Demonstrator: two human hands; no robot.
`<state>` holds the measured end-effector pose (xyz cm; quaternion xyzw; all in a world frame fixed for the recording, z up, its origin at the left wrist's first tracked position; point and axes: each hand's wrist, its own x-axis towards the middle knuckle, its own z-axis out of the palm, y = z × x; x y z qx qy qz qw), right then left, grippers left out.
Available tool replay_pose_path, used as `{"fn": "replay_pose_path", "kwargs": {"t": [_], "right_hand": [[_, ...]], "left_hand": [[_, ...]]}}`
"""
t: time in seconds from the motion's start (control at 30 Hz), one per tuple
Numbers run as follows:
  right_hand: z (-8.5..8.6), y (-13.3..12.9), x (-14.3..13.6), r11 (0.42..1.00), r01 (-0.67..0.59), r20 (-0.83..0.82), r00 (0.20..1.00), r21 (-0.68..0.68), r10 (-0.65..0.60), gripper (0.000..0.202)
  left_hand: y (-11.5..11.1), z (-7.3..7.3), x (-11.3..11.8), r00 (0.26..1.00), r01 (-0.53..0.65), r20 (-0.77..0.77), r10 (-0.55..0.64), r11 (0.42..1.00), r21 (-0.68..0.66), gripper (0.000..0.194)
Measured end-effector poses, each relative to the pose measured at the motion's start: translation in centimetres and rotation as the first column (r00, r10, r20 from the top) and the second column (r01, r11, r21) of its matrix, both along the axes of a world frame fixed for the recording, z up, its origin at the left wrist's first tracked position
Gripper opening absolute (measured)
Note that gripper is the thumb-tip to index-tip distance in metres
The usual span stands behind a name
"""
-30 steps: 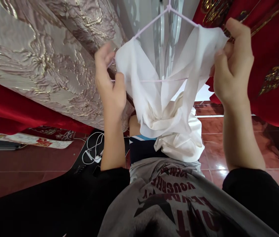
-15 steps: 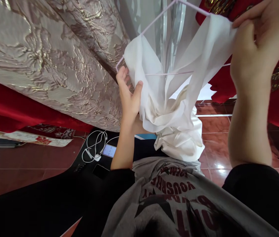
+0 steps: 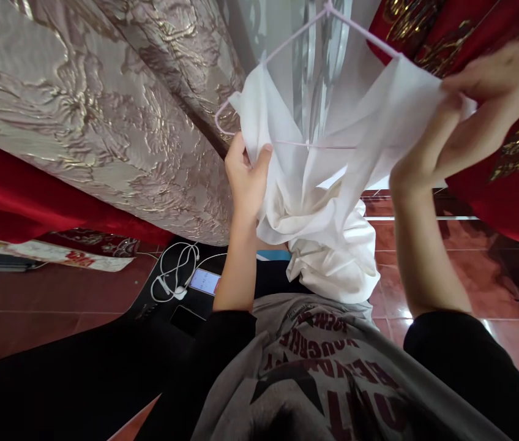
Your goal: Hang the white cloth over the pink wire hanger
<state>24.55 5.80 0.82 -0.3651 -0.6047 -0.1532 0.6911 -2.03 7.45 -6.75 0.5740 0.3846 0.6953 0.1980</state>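
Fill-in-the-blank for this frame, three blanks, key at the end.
The white cloth drapes over a pale pink ____. Of the two hands on the cloth, the one nearer the gold-patterned red fabric is the ____ hand. Beside the tangled white cable lies a ____ with its screen lit.

Missing words: hanger; right; phone.

Gray T-shirt point(image 3: 305, 367), maroon lettering, dark star; sleeves seemingly black.
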Motion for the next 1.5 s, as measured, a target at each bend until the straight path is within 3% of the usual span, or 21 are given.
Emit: {"fn": "replay_pose_path", "kwargs": {"t": [0.07,0.13,0.2,0.27,0.33,0.47,0.6,0.7,0.8,0.97,1.1,1.3,1.5], "right_hand": [[-1.7,-1.2,-2.2,0.992,-0.063,0.164,0.985,0.106,0.045,0.027],[-3.6,-1.6,-4.3,0.978,-0.178,0.315,0.927,-0.105,0.203,0.026],[-5.4,-1.1,-5.8,0.907,-0.223,0.360,0.864,-0.357,0.353,0.029],[-6.8,-0.2,-6.5,0.859,-0.206,0.370,0.837,-0.469,0.403,0.038],[-7.6,0.7,-6.5,0.856,-0.161,0.372,0.850,-0.491,0.372,0.047],[-7.3,1.4,-5.5,0.855,-0.089,0.362,0.880,-0.510,0.307,0.048],[-6.4,1.7,-4.6,0.804,-0.149,0.294,0.880,-0.576,0.374,0.032],[-6.1,1.3,-4.6,0.790,-0.196,0.232,0.890,-0.581,0.392,0.029],[-6.0,0.1,-5.3,0.801,-0.215,0.197,0.904,-0.559,0.380,0.022],[-5.8,-1.6,-6.5,0.807,-0.249,0.135,0.918,-0.535,0.373,0.017],[-5.8,-1.8,-6.7,0.802,-0.264,0.117,0.918,-0.535,0.380,0.015],[-5.8,-1.9,-6.6,0.796,-0.246,0.107,0.926,-0.553,0.361,0.015],[-5.9,-2.1,-6.3,0.806,-0.248,0.115,0.925,-0.537,0.361,0.014]], "left_hand": [[-0.1,-0.1,0.2,1.000,-0.006,0.013,0.006,1.000,-0.005,0.049],[-0.5,-0.1,0.4,0.999,-0.041,0.012,0.042,0.998,-0.047,0.042],[-0.9,-0.3,0.6,0.998,-0.066,0.004,0.067,0.993,-0.101,0.038],[-1.1,-0.6,0.5,0.998,-0.060,0.002,0.061,0.988,-0.145,0.041],[-1.1,-1.0,0.4,1.000,-0.025,0.009,0.027,0.983,-0.181,0.048],[-0.8,-1.6,0.2,0.997,0.045,0.068,-0.029,0.970,-0.237,0.060],[-1.2,-1.9,0.9,0.998,-0.015,0.050,0.024,0.984,-0.179,0.069],[-2.3,-1.7,1.8,0.995,-0.086,-0.051,0.080,0.989,-0.120,0.062],[-3.7,-1.2,2.4,0.969,-0.220,-0.128,0.210,0.973,-0.069,0.051],[-5.4,0.3,2.3,0.942,-0.320,-0.110,0.316,0.947,-0.020,0.038],[-5.7,1.1,1.4,0.954,-0.291,-0.081,0.288,0.956,-0.023,0.046],[-5.6,1.2,1.0,0.995,-0.096,0.013,0.101,0.972,-0.212,0.048],[-5.8,1.2,0.4,0.992,-0.127,-0.032,0.123,0.967,-0.223,0.051]]}}
